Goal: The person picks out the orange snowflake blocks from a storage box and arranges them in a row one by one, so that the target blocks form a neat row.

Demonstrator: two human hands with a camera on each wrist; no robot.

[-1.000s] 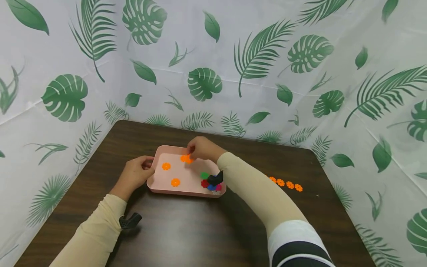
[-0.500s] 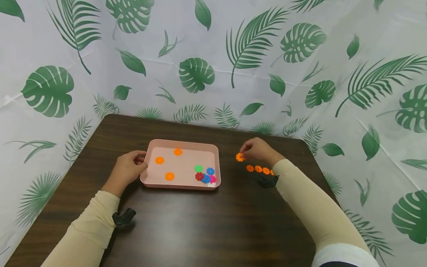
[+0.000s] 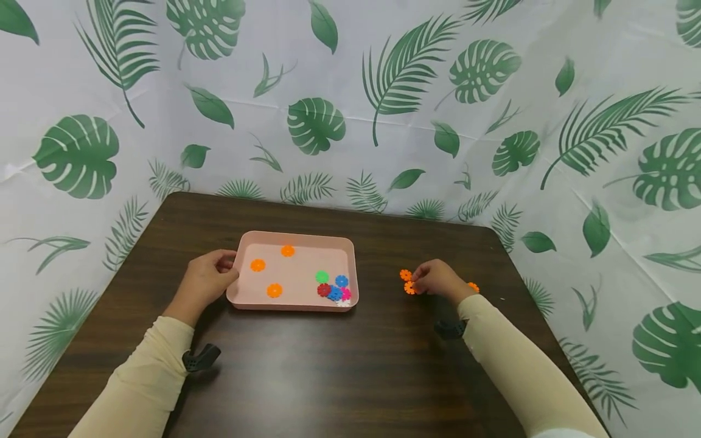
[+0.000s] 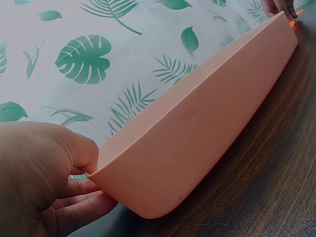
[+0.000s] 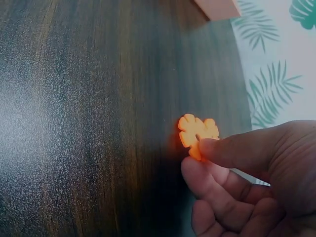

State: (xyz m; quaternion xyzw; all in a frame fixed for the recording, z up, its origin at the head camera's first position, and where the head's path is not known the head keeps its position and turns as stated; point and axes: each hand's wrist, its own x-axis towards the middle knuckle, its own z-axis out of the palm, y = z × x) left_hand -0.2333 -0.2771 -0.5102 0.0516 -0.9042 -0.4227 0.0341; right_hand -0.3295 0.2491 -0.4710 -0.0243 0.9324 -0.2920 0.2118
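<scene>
My left hand (image 3: 204,281) grips the left end of a shallow pink tray (image 3: 290,306), thumb at the rim and fingers under the edge in the left wrist view. Inside lie three orange flower-shaped discs, one of them an orange disc (image 3: 274,290) near the front wall. Off to the right, my right hand (image 3: 440,281) pinches another orange flower-shaped disc (image 5: 190,132) between thumb and forefinger, low over the table. Just behind it lies a loose orange disc (image 3: 405,275). The hand and wrist hide part of the table there.
Several mixed discs, among them a green disc (image 3: 322,277) and a dark red disc (image 3: 324,290), cluster in the tray's right front corner. An orange disc (image 3: 473,286) shows past my right wrist on the dark wooden table (image 3: 306,371). A leaf-print sheet (image 3: 246,140) hangs behind.
My right hand has taken an orange disc out of the tray and carried it right, then slightly nearer to me, down beside the orange discs on the table. My left hand stays on the tray.
</scene>
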